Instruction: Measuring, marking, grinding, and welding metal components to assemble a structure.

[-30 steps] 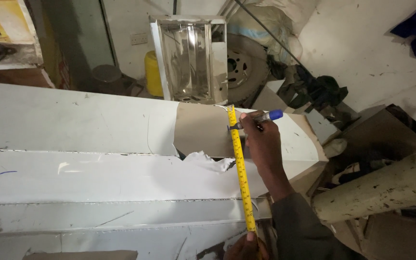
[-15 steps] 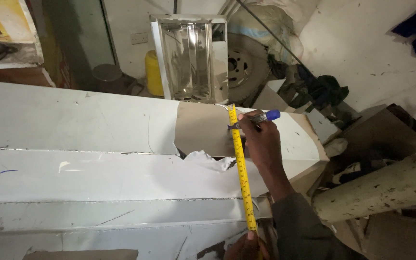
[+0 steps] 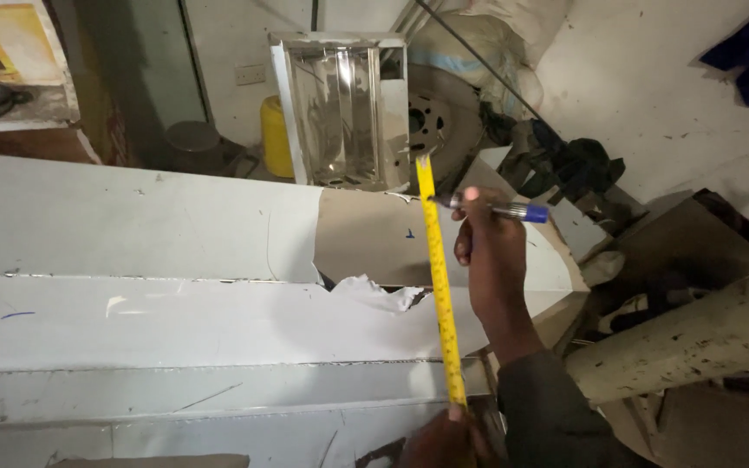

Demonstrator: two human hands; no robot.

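The yellow tape measure (image 3: 440,303) lies stretched across the white panel (image 3: 175,321) — thin, springy, probably apt to buckle. The left hand (image 3: 444,438) pinches its near end; the right hand (image 3: 491,260) clenches a blue-capped marker (image 3: 500,209) — steadying the far end.

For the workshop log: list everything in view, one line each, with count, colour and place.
tape measure: one, yellow, stretched across the sheet.
marker: one, silver with blue cap, in the right hand.
metal sheet: one, white film partly peeled, foreground.
shiny metal box: one, silver, behind the sheet.
wheel rim: one, grey, behind the box.
container: one, yellow, left of the box.
pipe: one, cream, right.
left hand: holds the tape's near end.
right hand: beside the tape.
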